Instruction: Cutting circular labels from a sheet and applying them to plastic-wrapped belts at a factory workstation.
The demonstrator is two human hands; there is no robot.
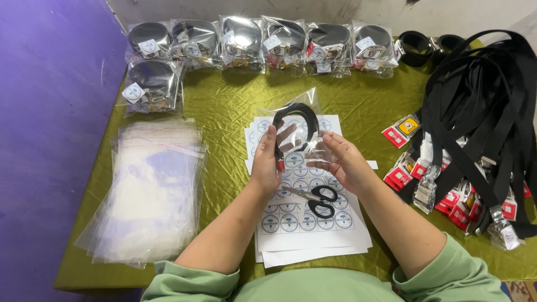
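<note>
Bag (296,126) with coiled belt between hands | left hand (267,162) pinches edge; right hand (342,159) grips side

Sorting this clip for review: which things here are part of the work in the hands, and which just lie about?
In use:
left hand
right hand
clear bag with coiled black strap, held by both hands

Lying about:
scissors
sticker sheets
stack of empty bags
row of packed bags
loose black straps
green cloth

Both forearms reach forward from green sleeves, meeting near the middle. The left hand (267,162) is raised, fingers pinched in a grip; the right hand (342,160) curls alongside, fingers bent inward.
</note>
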